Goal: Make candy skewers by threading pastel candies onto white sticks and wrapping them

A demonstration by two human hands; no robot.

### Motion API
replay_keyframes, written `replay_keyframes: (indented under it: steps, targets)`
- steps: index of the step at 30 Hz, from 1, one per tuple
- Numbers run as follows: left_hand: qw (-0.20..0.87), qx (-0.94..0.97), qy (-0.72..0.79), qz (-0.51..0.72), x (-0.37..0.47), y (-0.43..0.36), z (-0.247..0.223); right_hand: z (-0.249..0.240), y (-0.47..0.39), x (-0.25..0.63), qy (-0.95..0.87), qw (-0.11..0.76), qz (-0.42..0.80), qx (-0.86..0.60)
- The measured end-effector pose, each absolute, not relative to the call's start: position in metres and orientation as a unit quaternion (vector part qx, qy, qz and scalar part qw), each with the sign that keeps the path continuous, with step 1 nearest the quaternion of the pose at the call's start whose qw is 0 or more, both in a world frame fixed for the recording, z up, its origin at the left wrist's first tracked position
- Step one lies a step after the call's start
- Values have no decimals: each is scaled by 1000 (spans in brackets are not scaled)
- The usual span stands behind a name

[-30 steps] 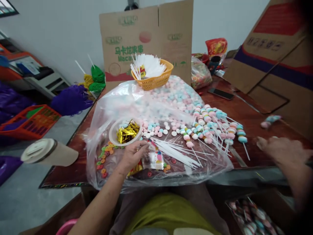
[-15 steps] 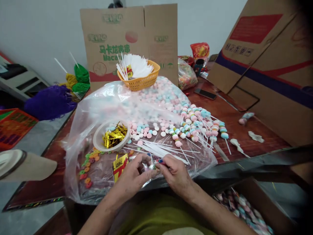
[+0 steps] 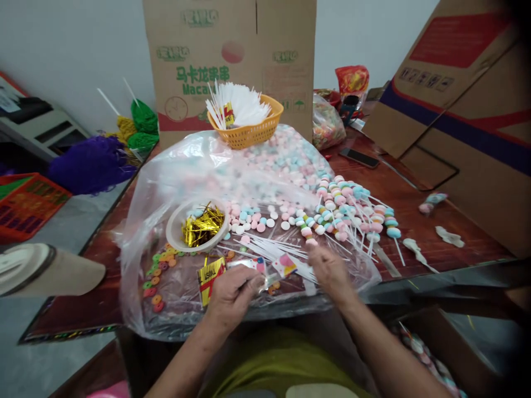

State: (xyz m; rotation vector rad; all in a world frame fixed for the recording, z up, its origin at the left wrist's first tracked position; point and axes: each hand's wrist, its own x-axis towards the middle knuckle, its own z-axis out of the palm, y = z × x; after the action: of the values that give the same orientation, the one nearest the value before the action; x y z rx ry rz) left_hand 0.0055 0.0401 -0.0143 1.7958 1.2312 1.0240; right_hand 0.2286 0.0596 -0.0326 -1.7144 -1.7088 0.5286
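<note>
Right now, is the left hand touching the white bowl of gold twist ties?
Apart. The head view shows the left hand nearer the table edge, with clear plastic sheet between it and the white bowl.

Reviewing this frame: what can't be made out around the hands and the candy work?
Head view only:
- Left hand: the clear wrapper it pinches is blurred; its contents are unreadable.
- Right hand: palm down over the white sticks, so any grasp is hidden.
- Box of finished candy: cut off by the bottom edge.

Single head view, worn by the seated person. Looks forward and down across the bench (image 3: pixel 415 215) from its near edge, close over the hands; far edge, boxes and wall fill the top.
</note>
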Motion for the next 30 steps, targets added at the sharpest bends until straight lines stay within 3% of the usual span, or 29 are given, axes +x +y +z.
replay_keyframes:
  steps: [4,6,9,13,15,18,23,30]
  targets:
    - [275,700,472,460,-12,39,-16,-53,83,266,-689,156,97,-701]
    - [262,706,461,470,-19,38,-14,-61,88,276,-702,125,83,-696]
    - [245,716,457,468,-26,38,-12,-55,84,287,-706,152,79,-687]
    - [228,741,452,443,-31,40,-8,-14,57,299,-731,337,30,-592]
    - [218,753,440,438,-30,42,-4,9,40,299,-779,375,30,-502]
    - [204,766,422,440,-26,44,0,29,24,292,-843,337,1,-419]
    - [196,772,410,445,-26,45,1,23,17,292,-867,285,-91,-398]
    - [202,814,360,410,-28,48,8,26,14,309,-872,271,-64,-404]
